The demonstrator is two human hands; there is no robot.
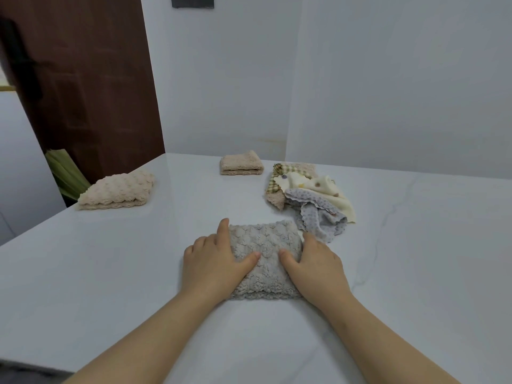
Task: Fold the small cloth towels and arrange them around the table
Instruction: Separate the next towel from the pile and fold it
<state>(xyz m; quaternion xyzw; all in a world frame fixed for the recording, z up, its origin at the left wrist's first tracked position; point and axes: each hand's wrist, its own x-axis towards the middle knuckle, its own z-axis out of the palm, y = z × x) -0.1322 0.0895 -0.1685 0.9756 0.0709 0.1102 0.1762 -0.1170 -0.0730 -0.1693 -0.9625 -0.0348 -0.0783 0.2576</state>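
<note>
The folded grey towel (pixel 264 245) lies on the table (pixel 415 259) in front of the person. The left hand (pixel 213 264) and right hand (pixel 313 267) press its sides, fingers loose. It looks soft and light, so I would lift it by both side edges.

From my feed I see a white tabletop (pixel 110 273) with faint grey veining, glossy enough to catch soft, even light. Behind it pale grey-white walls (pixel 388 79) meet in a corner. On the left stands a dark reddish-brown door (pixel 91 79) – something green and ribbed (pixel 66 173) leans at its foot. A dark rectangle (pixel 192 1) hangs high on the wall, cut off by the frame.
</note>
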